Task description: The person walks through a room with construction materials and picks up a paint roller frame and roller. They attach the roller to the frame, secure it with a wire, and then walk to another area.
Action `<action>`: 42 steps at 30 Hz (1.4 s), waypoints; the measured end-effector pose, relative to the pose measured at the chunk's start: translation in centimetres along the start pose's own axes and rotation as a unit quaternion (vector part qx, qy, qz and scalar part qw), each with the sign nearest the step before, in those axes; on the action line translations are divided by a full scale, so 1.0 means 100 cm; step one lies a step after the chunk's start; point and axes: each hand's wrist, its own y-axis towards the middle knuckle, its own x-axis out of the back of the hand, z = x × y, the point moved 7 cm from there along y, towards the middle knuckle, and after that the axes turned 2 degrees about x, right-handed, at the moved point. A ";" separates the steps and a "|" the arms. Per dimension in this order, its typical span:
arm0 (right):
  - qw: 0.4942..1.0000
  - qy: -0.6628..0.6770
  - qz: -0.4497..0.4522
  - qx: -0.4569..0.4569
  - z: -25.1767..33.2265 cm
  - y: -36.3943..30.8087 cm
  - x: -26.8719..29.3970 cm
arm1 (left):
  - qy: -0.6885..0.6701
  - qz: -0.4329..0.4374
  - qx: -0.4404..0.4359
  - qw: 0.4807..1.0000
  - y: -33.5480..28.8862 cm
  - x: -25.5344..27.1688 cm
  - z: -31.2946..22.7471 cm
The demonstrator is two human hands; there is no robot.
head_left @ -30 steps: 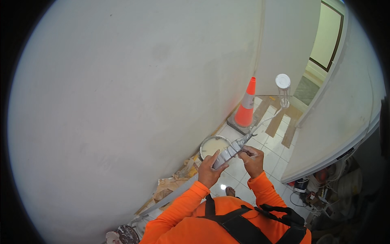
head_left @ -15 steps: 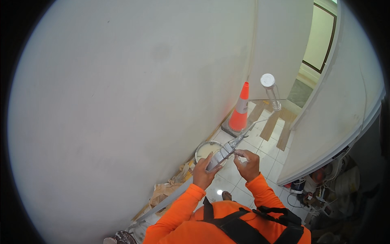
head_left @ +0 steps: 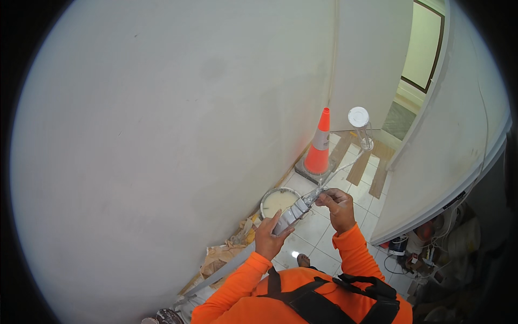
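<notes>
Left hand [head_left: 267, 237] grips tool [head_left: 294, 215]; right hand [head_left: 340, 209] pinches its far end. Bucket [head_left: 263, 200] just beyond left hand, tool overlapping it; cone [head_left: 317, 157] farther out, paper [head_left: 220, 256] left of left hand.

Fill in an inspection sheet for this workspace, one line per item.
Surface: white tiled floor, with wood-coloured strips farther off.
Things in hand: grey ridged block, its far end smeared.
Hands: left hand grips the block; right hand has its fingers at the smeared end, hold unclear.
Clutter: bucket of pale liquid by the wall; crumpled brown paper nearer the person; mixed items in the dim lower right.
Cables: dark cable on the floor, lower right; a pale cord-like line near the block, nature unclear.
Surroundings: pale wall at left; orange traffic cone; white-topped stand.
</notes>
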 end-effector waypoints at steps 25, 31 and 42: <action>0.918 0.363 0.159 -0.015 0.004 0.005 -0.028 | -0.062 0.099 0.080 0.990 0.008 0.004 -0.001; 0.948 0.286 0.104 -0.090 -0.013 0.012 -0.016 | -0.059 0.074 0.024 0.995 0.006 0.000 0.002; 0.924 0.341 0.121 -0.119 -0.028 0.013 -0.011 | -0.064 0.099 0.061 0.991 0.008 -0.008 0.009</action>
